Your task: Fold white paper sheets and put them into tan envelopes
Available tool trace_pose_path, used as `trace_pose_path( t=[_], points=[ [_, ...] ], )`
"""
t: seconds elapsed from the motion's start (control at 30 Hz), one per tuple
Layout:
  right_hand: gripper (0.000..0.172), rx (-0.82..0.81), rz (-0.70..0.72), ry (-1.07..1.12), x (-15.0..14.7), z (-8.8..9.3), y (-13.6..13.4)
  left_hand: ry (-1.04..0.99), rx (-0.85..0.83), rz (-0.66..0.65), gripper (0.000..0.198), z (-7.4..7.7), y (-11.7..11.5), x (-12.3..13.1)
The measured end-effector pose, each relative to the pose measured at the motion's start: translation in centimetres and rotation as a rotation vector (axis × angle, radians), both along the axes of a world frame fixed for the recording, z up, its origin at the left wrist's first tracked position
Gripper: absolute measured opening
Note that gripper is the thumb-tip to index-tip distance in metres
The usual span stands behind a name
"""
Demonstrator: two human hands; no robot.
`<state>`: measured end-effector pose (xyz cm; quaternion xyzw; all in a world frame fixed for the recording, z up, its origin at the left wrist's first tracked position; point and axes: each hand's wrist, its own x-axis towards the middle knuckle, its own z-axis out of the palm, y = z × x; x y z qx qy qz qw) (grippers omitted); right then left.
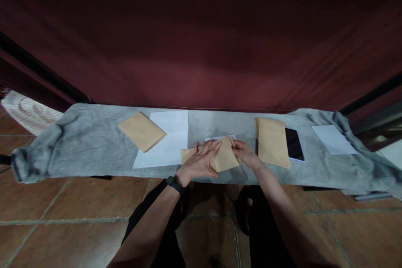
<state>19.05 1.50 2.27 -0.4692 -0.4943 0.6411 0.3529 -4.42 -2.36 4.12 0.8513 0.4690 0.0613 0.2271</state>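
A brown paper envelope point(226, 155) lies near the front edge of the grey cloth, its right part bent or raised. My left hand point(202, 161), with fingers spread, presses flat on its left part. At the right edge of the envelope, the fingers of my right hand point(245, 153) are closed on the paper. Behind the envelope a strip of white paper point(233, 137) shows; how the two are joined is hidden.
Brown envelopes point(142, 131) lie at the left, overlapping a large white sheet point(171, 134). To the right are a stack of envelopes point(272, 142), a dark-screened tablet point(294, 144) and a white sheet point(334, 139). Behind the cloth-covered bench point(94, 142) stands a dark red surface point(201, 71).
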Motion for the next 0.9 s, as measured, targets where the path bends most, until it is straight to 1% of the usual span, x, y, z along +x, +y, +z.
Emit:
trace_pose_path(
  t=[0.13,0.27,0.4,0.47,0.5,0.57,0.63,0.7,0.73,0.77,0.83,0.9],
  points=[
    [0.027,0.010,-0.044,0.001,-0.2,0.0,0.1,-0.004,0.045,0.042,0.128,0.2,-0.3,0.5],
    [0.022,0.048,-0.086,-0.003,-0.2,0.0,0.3,-0.003,0.162,0.061,0.123,0.4,-0.4,0.9],
    [0.015,0.050,-0.179,-0.125,0.1,-0.6,0.7,-0.010,0.253,0.066,0.116,0.9,-0.3,0.9],
    [0.015,0.059,-0.200,-0.182,0.2,-0.8,0.8,-0.013,0.277,0.064,0.114,1.1,-0.1,0.8],
    [0.015,0.088,-0.211,-0.215,0.3,-0.8,0.8,-0.014,0.284,0.065,0.114,1.1,0.1,0.7],
    [0.015,0.215,-0.282,-0.310,0.4,-0.4,0.6,-0.011,0.293,0.070,0.114,1.2,0.3,0.6],
    [0.018,0.386,-0.403,-0.419,0.5,0.4,0.2,-0.004,0.297,0.077,0.114,1.1,0.4,0.5],
    [0.021,0.498,-0.482,-0.462,0.6,1.5,-0.4,0.002,0.311,0.081,0.113,1.0,0.4,0.6],
    [0.022,0.508,-0.469,-0.450,0.6,2.0,-0.7,0.003,0.324,0.083,0.112,0.9,0.4,0.6],
    [0.024,0.490,-0.425,-0.425,0.7,2.4,-1.1,0.003,0.340,0.084,0.112,0.9,0.3,0.7],
    [0.029,0.396,-0.289,-0.349,0.7,2.8,-1.6,0.007,0.370,0.080,0.112,0.9,0.3,0.8],
    [0.033,0.274,-0.144,-0.229,0.7,2.8,-2.0,0.017,0.387,0.067,0.112,0.9,0.2,0.9]
  ],
)
